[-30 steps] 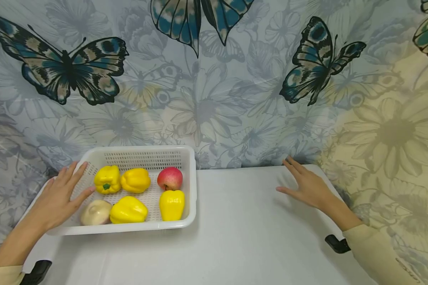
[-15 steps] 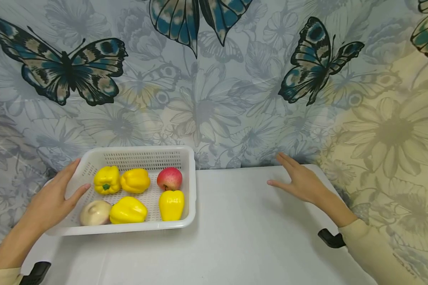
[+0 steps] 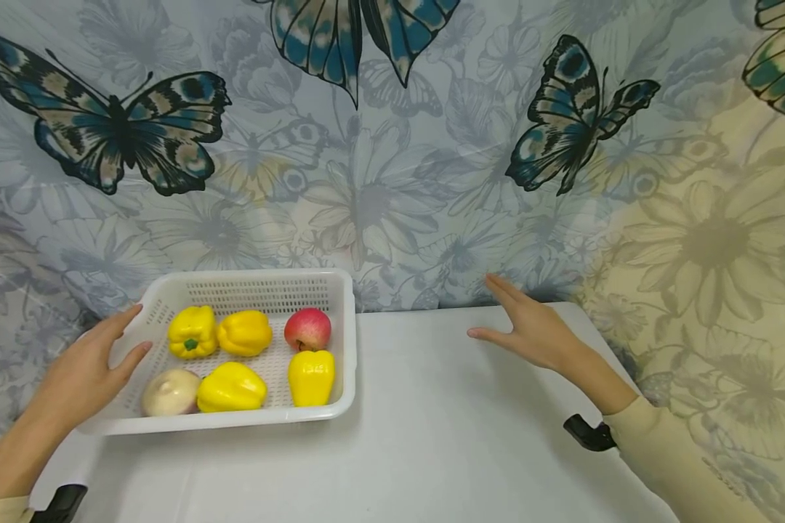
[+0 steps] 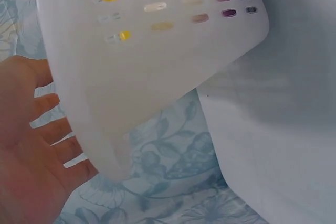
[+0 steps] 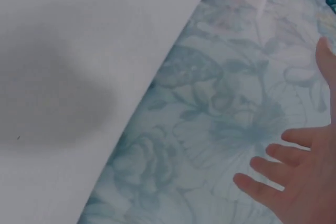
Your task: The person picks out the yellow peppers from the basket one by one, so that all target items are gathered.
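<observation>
A white perforated plastic basket (image 3: 248,419) sits at the left of the table. Inside are several yellow bell peppers (image 3: 232,387), a red apple (image 3: 307,329) and a pale onion (image 3: 171,392). My left hand (image 3: 85,370) is at the basket's left end, thumb spread from the fingers and overlapping the basket's inside in the head view. In the left wrist view, the left fingertips (image 4: 79,170) reach right to the rim. My right hand (image 3: 530,330) hovers over the table's right part, thumb apart from the fingers, holding nothing. Its fingers (image 5: 273,169) are spread in the right wrist view.
The white table (image 3: 419,436) carries the basket, whose left end juts past the table's edge in the left wrist view. Behind stands a wall cloth (image 3: 392,181) printed with butterflies and flowers. Black wrist mounts (image 3: 589,434) stick out by both sleeves.
My right hand has moved left over the table toward the basket. My left hand has drawn slightly back and left, its fingers closer together. The basket and its contents stay put.
</observation>
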{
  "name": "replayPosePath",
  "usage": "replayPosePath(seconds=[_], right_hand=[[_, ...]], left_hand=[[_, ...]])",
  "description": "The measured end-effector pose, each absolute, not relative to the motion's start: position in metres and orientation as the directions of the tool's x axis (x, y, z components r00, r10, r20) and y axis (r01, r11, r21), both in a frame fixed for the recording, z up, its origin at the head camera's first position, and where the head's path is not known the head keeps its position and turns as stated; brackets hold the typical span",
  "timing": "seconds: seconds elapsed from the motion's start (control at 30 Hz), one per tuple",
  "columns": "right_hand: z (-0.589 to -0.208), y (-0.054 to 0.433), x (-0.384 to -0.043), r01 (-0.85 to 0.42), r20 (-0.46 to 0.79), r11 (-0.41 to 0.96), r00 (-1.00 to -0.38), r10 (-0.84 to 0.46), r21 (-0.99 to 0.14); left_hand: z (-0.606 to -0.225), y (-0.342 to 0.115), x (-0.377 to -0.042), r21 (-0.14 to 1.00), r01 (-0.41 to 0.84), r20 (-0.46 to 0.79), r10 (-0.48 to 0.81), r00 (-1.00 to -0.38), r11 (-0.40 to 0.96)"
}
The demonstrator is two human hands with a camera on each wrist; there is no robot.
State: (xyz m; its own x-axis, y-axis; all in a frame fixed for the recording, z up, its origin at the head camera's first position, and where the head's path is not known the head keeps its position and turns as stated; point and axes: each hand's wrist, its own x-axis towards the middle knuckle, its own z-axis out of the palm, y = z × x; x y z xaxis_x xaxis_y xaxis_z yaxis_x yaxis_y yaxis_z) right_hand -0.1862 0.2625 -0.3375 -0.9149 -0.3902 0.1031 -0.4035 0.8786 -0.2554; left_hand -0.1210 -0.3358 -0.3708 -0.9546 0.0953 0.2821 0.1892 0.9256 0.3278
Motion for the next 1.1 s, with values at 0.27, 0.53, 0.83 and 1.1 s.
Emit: replayPosePath(seconds=[0.27,0.53,0.83,1.1], right_hand=[[-0.335,0.237,-0.184,-0.444,0.193,0.847,-0.895,-0.402,-0.292],[-0.334,0.212,-0.187,-0.457,0.234,0.836,-0.886,-0.400,-0.304],[-0.329,0.184,-0.186,-0.460,0.263,0.823,-0.884,-0.387,-0.333],[-0.324,0.162,-0.186,-0.443,0.273,0.808,-0.893,-0.358,-0.388]], left_hand=[[-0.376,-0.340,-0.121,0.335,0.166,0.304,0.061,-0.951,0.927],[-0.381,-0.344,-0.119,0.310,0.072,0.270,-0.015,-0.963,0.948],[-0.391,-0.348,-0.116,0.321,0.015,0.246,-0.068,-0.967,0.947],[-0.398,-0.350,-0.114,0.383,0.059,0.289,-0.059,-0.956,0.922]])
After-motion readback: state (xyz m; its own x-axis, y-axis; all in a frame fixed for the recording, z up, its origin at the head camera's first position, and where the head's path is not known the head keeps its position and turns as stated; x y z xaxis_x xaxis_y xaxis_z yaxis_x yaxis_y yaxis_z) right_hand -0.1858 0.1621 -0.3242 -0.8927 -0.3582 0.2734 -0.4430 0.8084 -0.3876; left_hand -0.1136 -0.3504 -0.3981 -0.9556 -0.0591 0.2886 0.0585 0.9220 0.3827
